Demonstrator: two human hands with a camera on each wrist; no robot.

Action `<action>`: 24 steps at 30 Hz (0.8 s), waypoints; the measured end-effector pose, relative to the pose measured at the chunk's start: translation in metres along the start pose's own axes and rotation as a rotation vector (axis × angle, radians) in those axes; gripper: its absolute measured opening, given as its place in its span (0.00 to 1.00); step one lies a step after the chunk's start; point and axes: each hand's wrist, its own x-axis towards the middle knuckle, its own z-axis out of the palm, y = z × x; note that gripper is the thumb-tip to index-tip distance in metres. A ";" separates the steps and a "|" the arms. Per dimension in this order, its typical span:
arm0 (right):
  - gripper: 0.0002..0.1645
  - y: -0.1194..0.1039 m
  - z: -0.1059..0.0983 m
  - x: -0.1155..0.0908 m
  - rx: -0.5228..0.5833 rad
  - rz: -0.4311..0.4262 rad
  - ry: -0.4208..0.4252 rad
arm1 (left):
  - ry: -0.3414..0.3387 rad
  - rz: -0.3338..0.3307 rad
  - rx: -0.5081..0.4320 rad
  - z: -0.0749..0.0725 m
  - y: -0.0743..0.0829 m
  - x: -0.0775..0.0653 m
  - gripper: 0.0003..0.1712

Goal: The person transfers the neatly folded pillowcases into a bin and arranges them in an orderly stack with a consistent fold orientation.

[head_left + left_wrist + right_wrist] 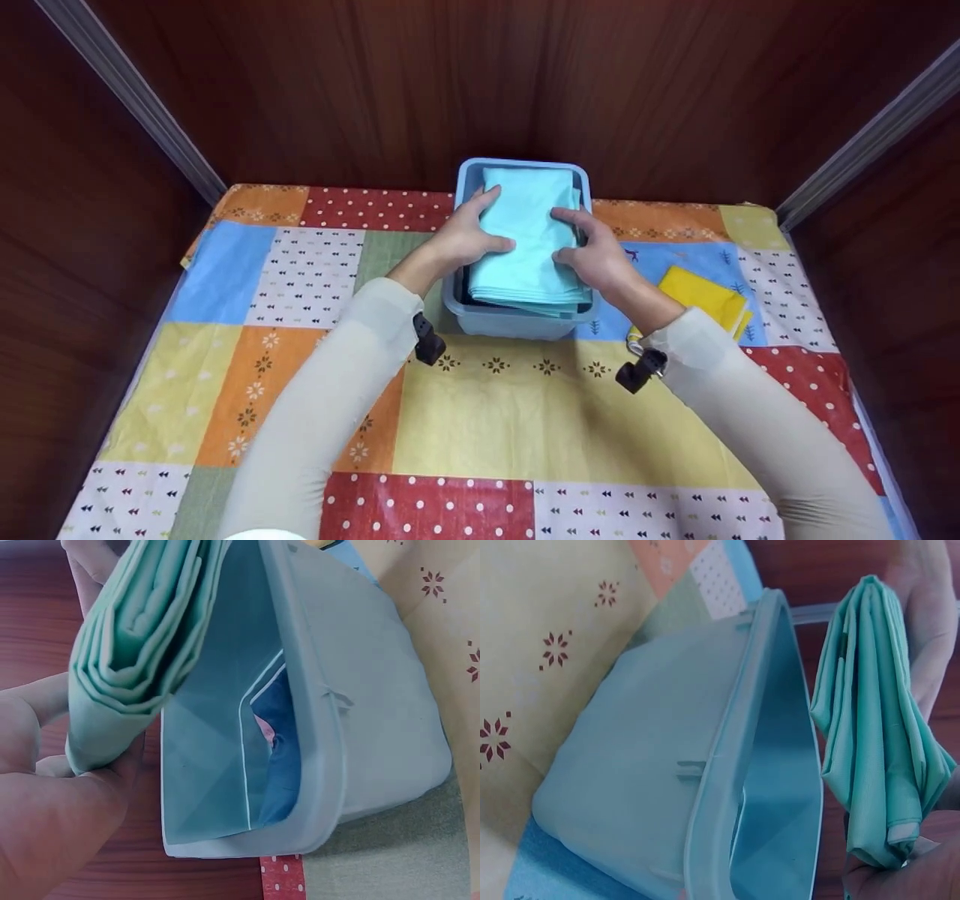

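A folded turquoise cloth [529,232], several layers thick, is held over the mouth of a light blue plastic bin [517,328]. My left hand [463,238] grips its left edge, thumb on top and fingers wrapping beneath. On the opposite edge, my right hand [596,247] pinches the layers with its thumb and fingers. In the left wrist view, the folded end of the cloth [112,720] stands above the bin rim [319,765]. Deeper in the bin lies a dark blue item [283,754] with a pink patch, partly hidden by the wall.
To the right of the bin lies a folded yellow cloth [697,296], partly covered by the right forearm. A patchwork-patterned tablecloth [517,420] covers the table. Dark wooden panels [450,90] stand behind and at both sides, close to the bin's back.
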 end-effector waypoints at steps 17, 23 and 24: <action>0.39 -0.007 -0.002 0.020 -0.024 0.003 0.044 | 0.010 -0.019 -0.025 -0.003 0.016 0.023 0.51; 0.39 -0.006 -0.003 0.022 -0.047 -0.002 0.049 | 0.007 -0.017 -0.052 -0.001 0.016 0.026 0.51; 0.39 -0.006 -0.003 0.022 -0.048 0.001 0.051 | 0.004 -0.018 -0.055 -0.001 0.016 0.026 0.51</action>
